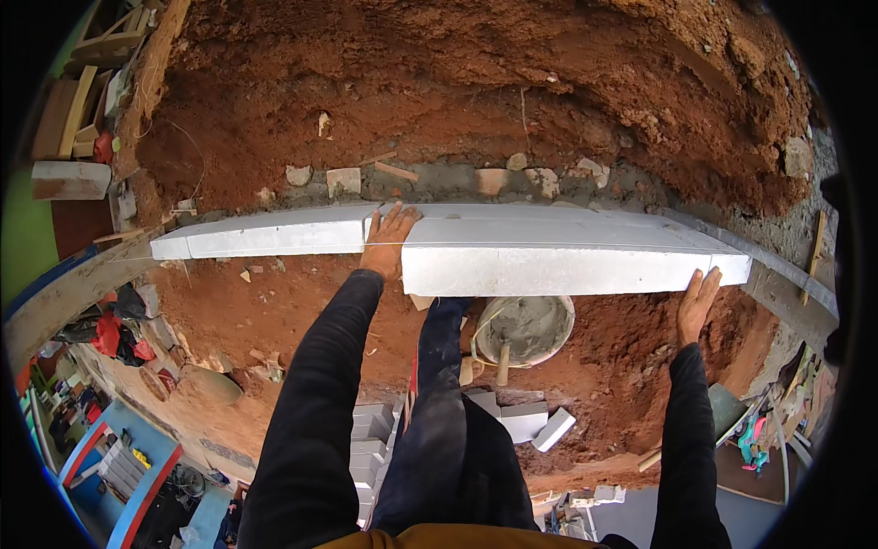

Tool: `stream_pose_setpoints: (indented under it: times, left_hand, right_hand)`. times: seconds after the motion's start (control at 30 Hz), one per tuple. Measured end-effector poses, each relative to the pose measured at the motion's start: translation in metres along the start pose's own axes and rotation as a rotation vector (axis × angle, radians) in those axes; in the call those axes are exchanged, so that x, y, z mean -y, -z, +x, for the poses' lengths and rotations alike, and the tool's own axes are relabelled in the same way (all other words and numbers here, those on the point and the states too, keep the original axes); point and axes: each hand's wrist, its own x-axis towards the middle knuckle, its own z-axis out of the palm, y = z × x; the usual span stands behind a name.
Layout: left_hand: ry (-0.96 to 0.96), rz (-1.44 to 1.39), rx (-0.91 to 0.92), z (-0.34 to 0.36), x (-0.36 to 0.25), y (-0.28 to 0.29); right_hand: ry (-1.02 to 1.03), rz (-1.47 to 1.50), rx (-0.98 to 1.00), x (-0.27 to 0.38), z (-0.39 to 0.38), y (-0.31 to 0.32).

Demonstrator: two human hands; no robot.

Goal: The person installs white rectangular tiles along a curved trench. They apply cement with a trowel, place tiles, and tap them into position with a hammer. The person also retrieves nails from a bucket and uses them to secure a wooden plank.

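Note:
A row of white lightweight concrete blocks runs across the middle of the view. My left hand [390, 240] lies with spread fingers where the left block [274, 236] meets the taller block [549, 268] that juts toward me. At the right end of the row, my right hand [699, 306] rests its outstretched fingers against the front face of the white block [730, 269]. A thin string [128, 260] is stretched along the row. Just below the row stands a round bucket [571, 322] of grey mortar, and a wooden handle [503, 364] sticks out of it.
A red earth bank [439, 82] rises behind the row. Broken stones and a mortar bed [439, 190] line its foot. Grey beams flank both ends, including the right beam [777, 261]. Near my legs are stacked blocks [368, 448] and a loose block [554, 429].

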Motion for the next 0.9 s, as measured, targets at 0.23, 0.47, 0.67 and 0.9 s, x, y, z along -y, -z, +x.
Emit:
stream_pose_setpoints:
  times: [0.23, 0.47, 0.67, 0.9]
  left_hand:
    - [0.054, -0.123, -0.02, 0.003, 0.005, -0.026]
    - [0.184, 0.036, -0.024, -0.039, 0.02, -0.045]
    - [0.127, -0.063, 0.167, -0.179, 0.002, 0.004]
    - [0.301, -0.349, 0.587, -0.187, -0.055, 0.043]
  right_hand:
    - [-0.027, 0.001, -0.029, -0.004, -0.001, -0.005]
    - [-0.074, -0.026, 0.076, 0.003, -0.006, 0.021]
    - [-0.315, 0.448, 0.28, 0.005, -0.203, 0.115]
    - [-1.067, 0.653, 0.438, 0.084, -0.55, 0.106]
